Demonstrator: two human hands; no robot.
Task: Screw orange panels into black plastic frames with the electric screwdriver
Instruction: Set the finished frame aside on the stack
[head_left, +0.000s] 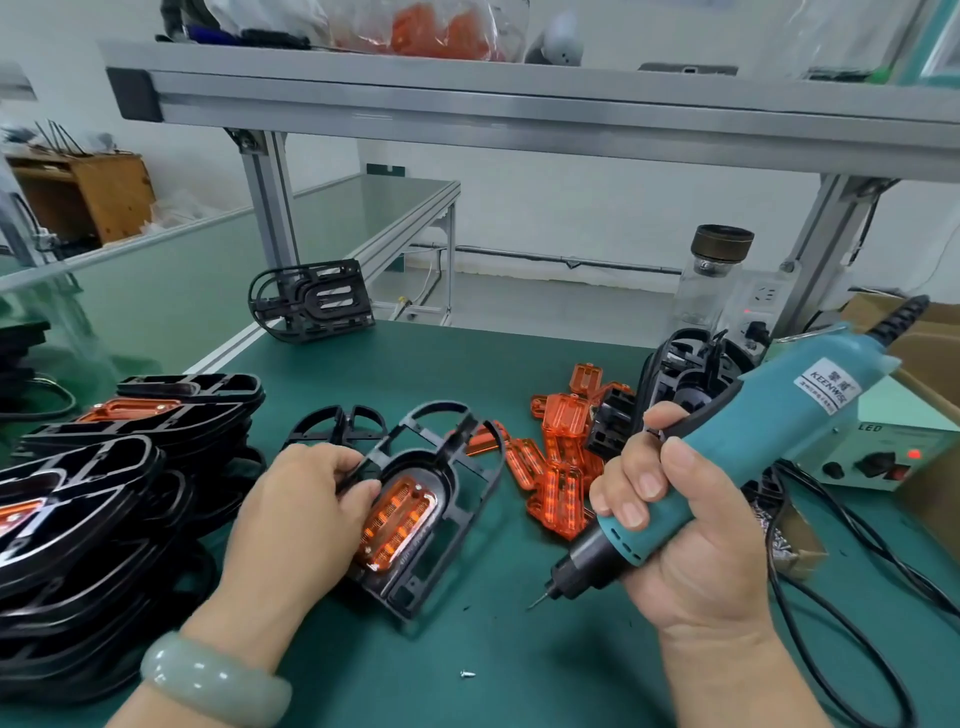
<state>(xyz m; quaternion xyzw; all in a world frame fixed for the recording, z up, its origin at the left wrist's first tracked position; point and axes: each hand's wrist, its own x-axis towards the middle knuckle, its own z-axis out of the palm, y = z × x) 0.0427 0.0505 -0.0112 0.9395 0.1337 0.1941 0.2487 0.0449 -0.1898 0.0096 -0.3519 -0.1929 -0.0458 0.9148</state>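
Observation:
A black plastic frame (467, 499) lies tilted on the green mat, with an orange panel (397, 522) seated in its oval recess. My left hand (298, 512) grips the frame's left edge, thumb beside the panel. My right hand (675, 525) holds the teal electric screwdriver (753, 441) to the right of the frame, its bit (537, 601) pointing down-left, off the frame and above the mat. A pile of loose orange panels (558, 467) lies between the frame and the screwdriver.
Stacked black frames with panels (104, 499) fill the left. More frames sit at the back (311, 301) and behind the panels (685, 374). A loose screw (467, 674) lies near the front. A power supply box (878, 447), its cables and a jar (711, 275) stand at the right.

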